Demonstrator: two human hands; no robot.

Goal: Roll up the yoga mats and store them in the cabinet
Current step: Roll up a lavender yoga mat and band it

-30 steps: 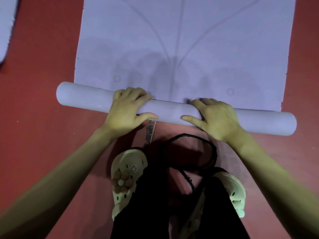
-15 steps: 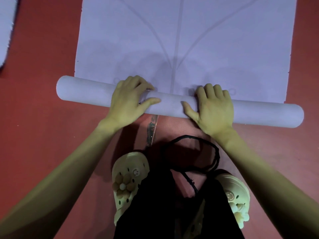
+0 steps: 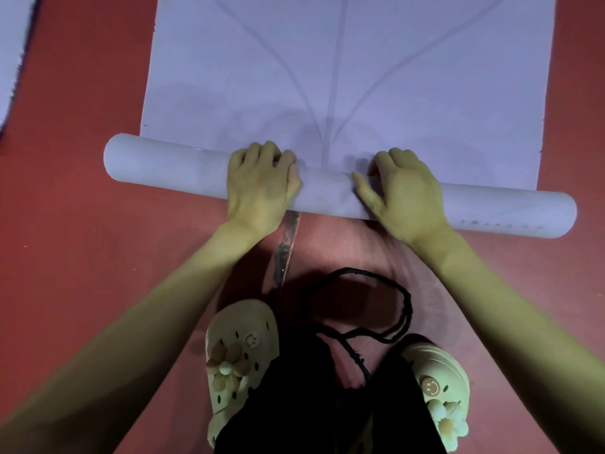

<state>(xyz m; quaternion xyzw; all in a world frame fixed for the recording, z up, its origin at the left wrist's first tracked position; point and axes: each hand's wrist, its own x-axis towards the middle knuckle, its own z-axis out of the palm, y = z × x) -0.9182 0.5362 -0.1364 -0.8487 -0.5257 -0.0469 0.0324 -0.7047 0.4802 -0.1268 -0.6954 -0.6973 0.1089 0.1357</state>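
Head view: a person bends over a lilac yoga mat [image 3: 343, 77] on a red floor [image 3: 75, 257], both bare hands on the rolled part.
Roll: the roll [image 3: 327, 188] lies across the frame, its left end higher in the picture than its right, with the flat remainder of the mat stretching away beyond it.
Left hand: the left hand [image 3: 258, 188] lies palm-down over the roll, fingers curled over its far side, thumb along the top; a pressing grip, not closed round anything.
Right hand: the right hand [image 3: 406, 194] does the same just to the right of centre, fingers hooked over the far edge, thumb spread toward the left hand.
Change: against a second ago, the roll sits farther up the mat and looks a little thicker, and both hands have shifted forward over it (more of the printed centre line is now wound in).
Meaning: I judge the rolling well under way but far from done, since most of this mat lies flat.
Other things: a second pale mat [image 3: 13, 60] shows at the left edge; a black strap [image 3: 376, 309] lies looped on the floor by the cream clogs [image 3: 242, 355].
Cabinet: not in view.
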